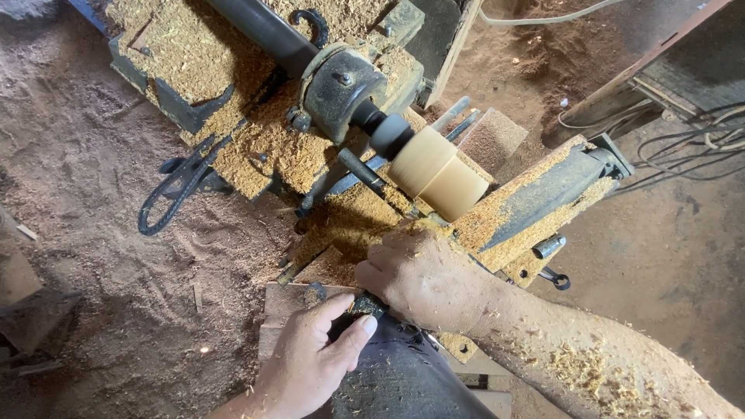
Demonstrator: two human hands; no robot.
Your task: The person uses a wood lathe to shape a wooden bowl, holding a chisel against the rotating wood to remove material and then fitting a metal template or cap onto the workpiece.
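At the far left lies sawdust-covered ground [93, 155], and on it one dark curved iron tool [180, 186] resting against the edge of the lathe bed [194, 46], which is heaped with shavings. One black shaft [264, 31] runs down from the top into a single grey bearing housing [341, 85], and beyond that a dark chuck [388, 133] carries one pale wooden cylinder [438, 174] — its surface is blurred, stepped from a narrower part near the chuck to a wider free end. One short dark bar [361, 172] lies just beside the cylinder on its near side. Lower down, the left hand [310, 361] closes round a dark tool handle [358, 306], thumb on top and fingers curled under it, above a dark cloth-covered knee [403, 380]. Just beside it the right hand [423, 279] lies knuckles-up, fingers bent and pressed together over the tool near the tool rest [535, 194]; what the fingertips pinch I cannot tell — they are hidden. The right forearm is flecked with shavings. To the far right a few dark cables [698, 147] trail over bare floor.
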